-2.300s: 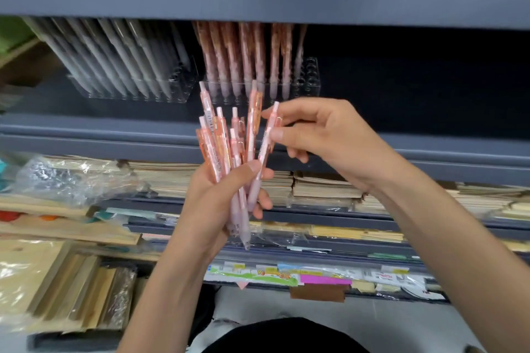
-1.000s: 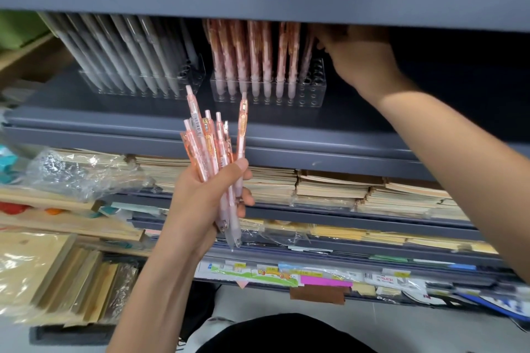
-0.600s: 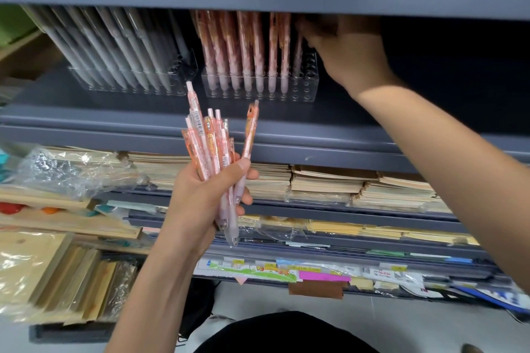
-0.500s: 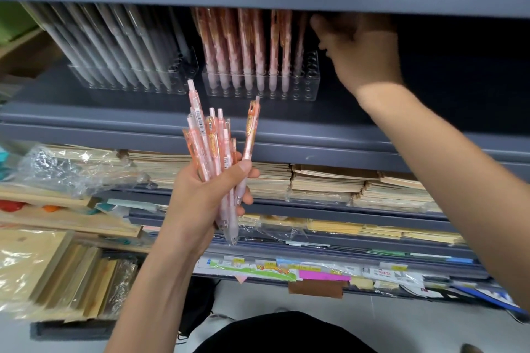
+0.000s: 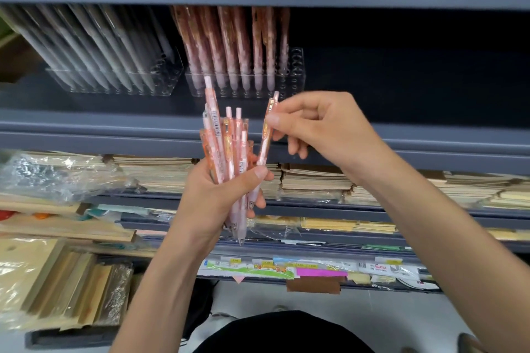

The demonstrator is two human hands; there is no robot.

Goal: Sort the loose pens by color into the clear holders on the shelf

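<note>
Left hand (image 5: 218,195) clenched around a bunch of pink-orange pens (image 5: 229,157), tips down, in front of the shelf (image 5: 401,137). Right hand (image 5: 324,129) pinching one pen (image 5: 266,135) near its top with thumb and forefinger, lower end still within the bunch. Behind, a clear holder (image 5: 295,77) partly filled with pens of the same colour, beside another holder (image 5: 169,77) with grey-white pens. Risk: loosened bunch slipping while the single pen comes out; also wrong hole or wrong holder, since the upper shelf hides the pen tops.
</note>
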